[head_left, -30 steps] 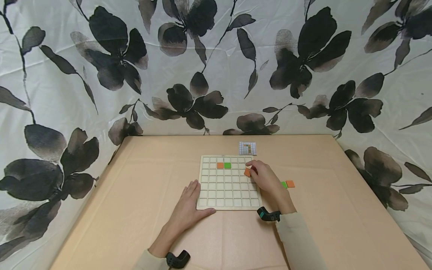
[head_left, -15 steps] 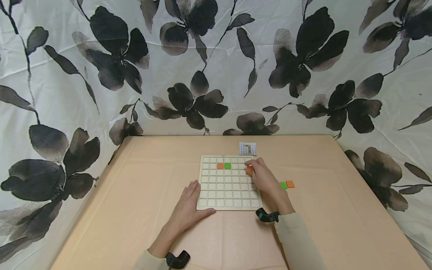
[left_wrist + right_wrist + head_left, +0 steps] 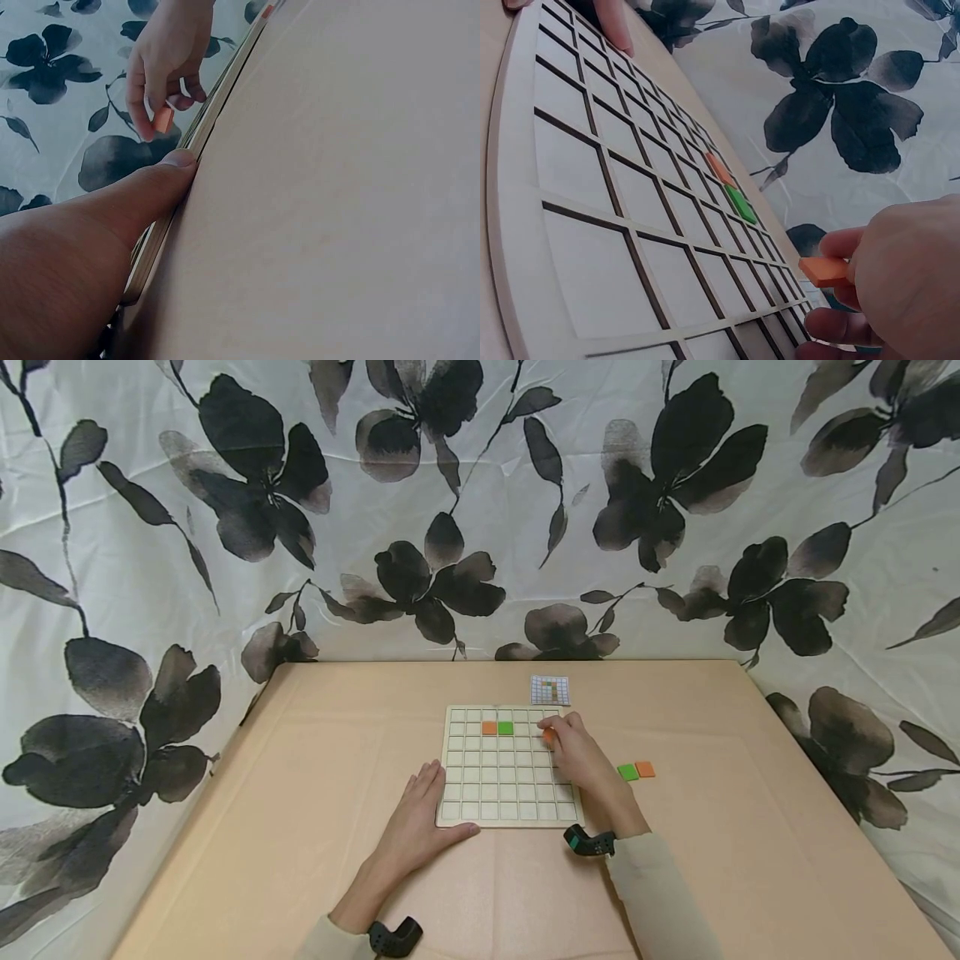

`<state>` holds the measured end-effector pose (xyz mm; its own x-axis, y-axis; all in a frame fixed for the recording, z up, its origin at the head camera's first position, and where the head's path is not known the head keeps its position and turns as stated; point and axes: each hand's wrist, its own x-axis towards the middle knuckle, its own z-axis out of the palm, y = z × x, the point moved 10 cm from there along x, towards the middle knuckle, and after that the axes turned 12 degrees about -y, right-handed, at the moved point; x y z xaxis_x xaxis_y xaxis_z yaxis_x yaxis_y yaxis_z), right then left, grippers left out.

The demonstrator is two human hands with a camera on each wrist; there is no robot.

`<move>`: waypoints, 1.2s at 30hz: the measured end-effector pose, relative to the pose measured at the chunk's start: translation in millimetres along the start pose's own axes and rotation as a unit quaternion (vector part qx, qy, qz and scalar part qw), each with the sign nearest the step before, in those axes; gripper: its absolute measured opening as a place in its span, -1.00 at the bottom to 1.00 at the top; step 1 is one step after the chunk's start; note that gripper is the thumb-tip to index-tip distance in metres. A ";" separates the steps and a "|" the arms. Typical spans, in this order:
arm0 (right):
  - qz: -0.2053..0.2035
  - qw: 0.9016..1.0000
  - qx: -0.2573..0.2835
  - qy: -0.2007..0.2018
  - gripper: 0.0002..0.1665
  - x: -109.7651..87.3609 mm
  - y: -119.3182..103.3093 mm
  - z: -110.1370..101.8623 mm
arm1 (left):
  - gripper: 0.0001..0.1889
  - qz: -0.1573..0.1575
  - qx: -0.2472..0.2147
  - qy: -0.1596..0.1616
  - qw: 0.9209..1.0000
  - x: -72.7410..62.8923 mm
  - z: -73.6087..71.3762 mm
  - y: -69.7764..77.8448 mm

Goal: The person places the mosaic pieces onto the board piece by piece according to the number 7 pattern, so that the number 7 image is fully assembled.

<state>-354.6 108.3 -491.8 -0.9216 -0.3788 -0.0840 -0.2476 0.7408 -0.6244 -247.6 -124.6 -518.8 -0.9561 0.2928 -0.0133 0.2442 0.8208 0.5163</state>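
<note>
A pale gridded board lies on the table. Side by side in its upper rows sit an orange tile and a green tile. My right hand pinches another orange tile between thumb and finger above the board's upper right part; in the head view the fingers mostly cover it. My left hand rests at the board's left side with fingers extended. Its thumb lies on the front edge of the board.
To the right of the board, a loose green tile and a loose orange tile lie on the table. Behind the board is a small card printed with a coloured grid. A floral cloth hangs behind the table.
My right hand has shifted slightly left over the board with the orange tile, uncovering more of the loose green tile. The left hand stays where it was.
</note>
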 end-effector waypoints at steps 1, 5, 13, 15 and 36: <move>-0.002 1.000 -0.002 0.003 -0.63 0.5 -1.0 0.3 | 0.17 0.000 0.000 0.000 1.000 0.0 -0.2 -0.1; -0.010 1.000 -0.012 0.014 -0.64 3.0 -5.6 1.6 | 0.17 0.000 0.003 0.001 1.000 0.0 -0.4 -0.3; -0.037 0.999 -0.010 0.037 -0.67 5.8 -13.2 3.3 | 0.17 -0.004 0.004 -0.003 1.000 0.0 -1.2 0.4; -0.041 0.998 -0.008 0.043 -0.68 6.3 -13.8 3.9 | 0.16 -0.004 0.004 -0.002 1.000 0.2 -1.3 0.7; -0.022 0.998 -0.013 0.055 -0.70 24.0 -7.4 13.6 | 0.16 -0.004 0.001 0.001 1.000 0.0 0.8 1.2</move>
<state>-370.8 86.2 -499.8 -0.9364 -0.3495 0.0300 -0.2951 0.7388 -0.6059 -247.2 -123.2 -518.9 -0.9585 0.2848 -0.0157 0.2363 0.8239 0.5152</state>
